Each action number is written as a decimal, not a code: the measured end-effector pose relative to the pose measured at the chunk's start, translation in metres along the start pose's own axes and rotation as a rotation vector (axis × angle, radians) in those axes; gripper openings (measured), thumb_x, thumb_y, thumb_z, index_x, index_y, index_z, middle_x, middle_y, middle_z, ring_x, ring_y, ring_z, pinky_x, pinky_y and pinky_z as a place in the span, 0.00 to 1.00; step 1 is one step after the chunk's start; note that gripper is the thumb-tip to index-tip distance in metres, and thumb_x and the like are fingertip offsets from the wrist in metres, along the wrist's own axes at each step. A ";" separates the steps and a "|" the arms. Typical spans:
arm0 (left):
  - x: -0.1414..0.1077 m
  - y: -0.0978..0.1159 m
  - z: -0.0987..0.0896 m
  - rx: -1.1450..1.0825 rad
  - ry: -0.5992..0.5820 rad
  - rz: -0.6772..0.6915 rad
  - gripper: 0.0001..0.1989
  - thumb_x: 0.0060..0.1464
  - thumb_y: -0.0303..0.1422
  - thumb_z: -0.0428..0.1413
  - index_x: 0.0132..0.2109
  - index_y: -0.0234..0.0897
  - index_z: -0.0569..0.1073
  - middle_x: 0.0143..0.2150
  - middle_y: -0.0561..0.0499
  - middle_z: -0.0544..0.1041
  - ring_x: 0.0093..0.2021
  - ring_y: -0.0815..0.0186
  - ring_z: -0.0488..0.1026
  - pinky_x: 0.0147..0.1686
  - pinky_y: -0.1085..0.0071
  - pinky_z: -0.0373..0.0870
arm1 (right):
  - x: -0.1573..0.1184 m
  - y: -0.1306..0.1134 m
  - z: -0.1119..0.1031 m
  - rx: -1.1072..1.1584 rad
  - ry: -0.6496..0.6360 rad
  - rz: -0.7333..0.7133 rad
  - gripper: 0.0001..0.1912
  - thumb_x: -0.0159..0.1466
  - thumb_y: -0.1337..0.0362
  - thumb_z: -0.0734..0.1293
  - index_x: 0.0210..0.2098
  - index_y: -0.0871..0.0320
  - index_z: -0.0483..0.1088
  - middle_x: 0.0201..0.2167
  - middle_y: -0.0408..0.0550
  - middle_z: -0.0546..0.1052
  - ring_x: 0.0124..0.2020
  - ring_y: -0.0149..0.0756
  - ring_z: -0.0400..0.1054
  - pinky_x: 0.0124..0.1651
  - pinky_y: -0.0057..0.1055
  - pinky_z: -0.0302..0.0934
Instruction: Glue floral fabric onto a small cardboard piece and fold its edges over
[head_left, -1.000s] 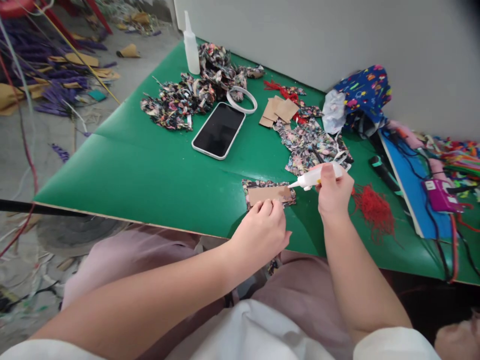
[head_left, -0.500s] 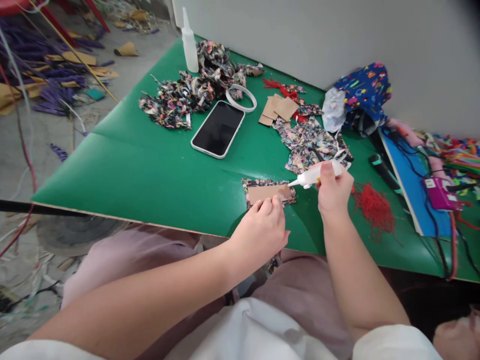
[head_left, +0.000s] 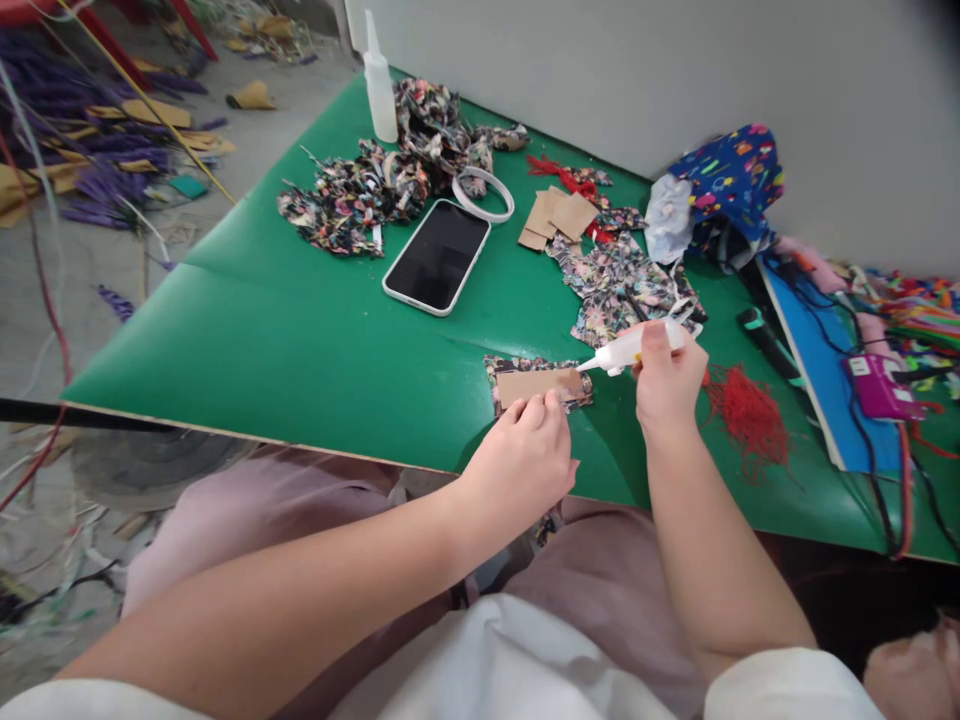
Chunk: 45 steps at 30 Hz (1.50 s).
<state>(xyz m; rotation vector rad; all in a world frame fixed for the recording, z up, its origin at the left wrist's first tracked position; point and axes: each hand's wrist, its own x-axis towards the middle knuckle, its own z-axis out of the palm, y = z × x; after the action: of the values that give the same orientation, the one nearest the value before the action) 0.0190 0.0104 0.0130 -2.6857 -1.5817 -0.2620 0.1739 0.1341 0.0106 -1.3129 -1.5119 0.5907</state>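
A brown cardboard strip (head_left: 534, 386) lies on a dark floral fabric piece (head_left: 491, 372) near the table's front edge. The fingers of my left hand (head_left: 525, 440) are bent together over the strip's lower edge, holding it down; the thumb lies apart to the right. My right hand (head_left: 667, 385) is closed around a white glue bottle (head_left: 624, 350). The bottle is tilted left, its narrow nozzle tip at the strip's upper right corner, where a darker patch shows. Just behind it lies more floral fabric (head_left: 611, 285).
On the green table (head_left: 300, 350) are a phone (head_left: 439, 255), a tape ring (head_left: 484, 197), an upright bottle (head_left: 381, 100), bunched fabric scraps (head_left: 360, 200) and cardboard squares (head_left: 559, 215). To the right lie red threads (head_left: 748, 415), a cutter (head_left: 769, 345) and a purple device (head_left: 885, 387) with cables.
Almost nothing differs. Both hands, the glue bottle and the cardboard strip stay in place; the view has shifted very slightly.
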 end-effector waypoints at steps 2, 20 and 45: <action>0.000 0.000 0.000 0.000 -0.002 0.000 0.27 0.59 0.38 0.41 0.57 0.19 0.61 0.57 0.33 0.64 0.50 0.54 0.65 0.49 0.64 0.62 | 0.000 0.000 0.000 0.007 0.008 0.014 0.22 0.55 0.45 0.63 0.22 0.59 0.67 0.15 0.39 0.62 0.16 0.24 0.52 0.20 0.26 0.49; 0.000 -0.001 -0.001 0.006 -0.013 0.003 0.26 0.60 0.37 0.41 0.57 0.19 0.61 0.57 0.32 0.64 0.50 0.55 0.64 0.49 0.63 0.62 | 0.000 0.001 0.000 0.002 0.016 0.010 0.21 0.55 0.46 0.63 0.22 0.59 0.67 0.17 0.39 0.63 0.16 0.24 0.53 0.20 0.26 0.50; 0.001 0.000 -0.002 -0.037 -0.001 -0.003 0.26 0.59 0.37 0.42 0.55 0.18 0.63 0.56 0.30 0.64 0.52 0.51 0.64 0.51 0.55 0.60 | -0.023 -0.041 0.036 0.114 -0.270 -0.003 0.19 0.55 0.47 0.64 0.27 0.58 0.69 0.22 0.42 0.70 0.23 0.28 0.63 0.24 0.26 0.57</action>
<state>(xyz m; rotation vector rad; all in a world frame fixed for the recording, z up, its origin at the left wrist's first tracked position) 0.0190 0.0112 0.0147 -2.7118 -1.5973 -0.2927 0.1215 0.1093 0.0239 -1.1782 -1.6703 0.8672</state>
